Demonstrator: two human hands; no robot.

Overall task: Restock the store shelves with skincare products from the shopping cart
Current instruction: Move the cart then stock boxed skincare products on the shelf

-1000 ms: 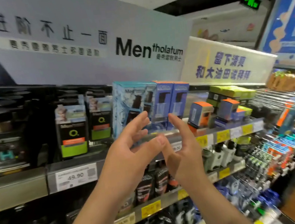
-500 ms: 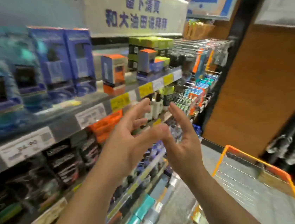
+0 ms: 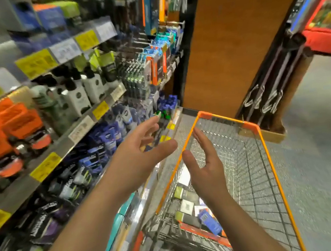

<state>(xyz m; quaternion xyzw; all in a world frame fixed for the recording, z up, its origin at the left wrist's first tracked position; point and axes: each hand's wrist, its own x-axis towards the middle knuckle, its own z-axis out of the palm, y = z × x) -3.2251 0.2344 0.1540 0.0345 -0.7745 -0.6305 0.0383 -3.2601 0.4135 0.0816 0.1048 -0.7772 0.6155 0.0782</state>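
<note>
Both hands empty rn, fingers loose and spread. Left hand (image 3: 141,159) hovers at 9 o'clock of the cart rim, right hand (image 3: 207,170) over the shopping cart (image 3: 267,155). Skincare boxes (image 3: 193,211) lie on the cart bottom, 6 o'clock of the right hand. Shelves (image 3: 46,151) run along at 9 o'clock w/ bottles and tubes.

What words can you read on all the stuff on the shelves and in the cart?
"NIVEA": the round logo on the blue tubes, just barely readable.
Yellow price tags: print too blurred to read.
White price tags: too blurred.
Black packets low on the shelf: white lettering, smeared, not readable.
White bottles: round dark marks, no readable words.
Boxes in the shopping cart: print too small to read.
</note>
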